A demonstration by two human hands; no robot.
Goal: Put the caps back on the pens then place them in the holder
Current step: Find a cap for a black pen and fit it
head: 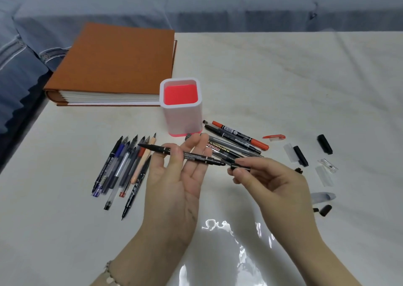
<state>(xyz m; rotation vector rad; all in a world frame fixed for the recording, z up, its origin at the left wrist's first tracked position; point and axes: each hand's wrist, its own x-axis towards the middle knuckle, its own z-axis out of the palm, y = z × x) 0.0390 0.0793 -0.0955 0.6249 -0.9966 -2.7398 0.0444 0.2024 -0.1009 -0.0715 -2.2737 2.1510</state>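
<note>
Left hand: your left hand [174, 176] is palm-up at the centre of the frame, thumb pinching the black pen [189, 154] against the nearly straight fingers.
Black pen: it lies crosswise over those fingers, one uncapped tip pointing to the left of the frame and the other to the right.
Right hand: your right hand [268, 183], right of centre, has thumb and forefinger closed on a small black cap [239, 166].
Cap position: just beside the pen's right tip, not on it.
Holder: the white holder [185, 117] with its red inside stands upright just above your hands, with no pens in it.
Loose pens, left: a row of uncapped pens [124, 168] lies left of your left hand, tips mostly toward the top of the frame.
Loose pens, right: a second bunch [235, 139] lies by the holder's lower right, partly behind your fingers.
Caps: a red cap [274, 136], black caps [325, 144] and clear caps [325, 175] are scattered at the right of the frame.
Table: the white table [283, 78] carries everything.
Album: an orange album [117, 63] lies closed at the upper left, touching the holder's far side or just behind it; you cannot tell which.
</note>
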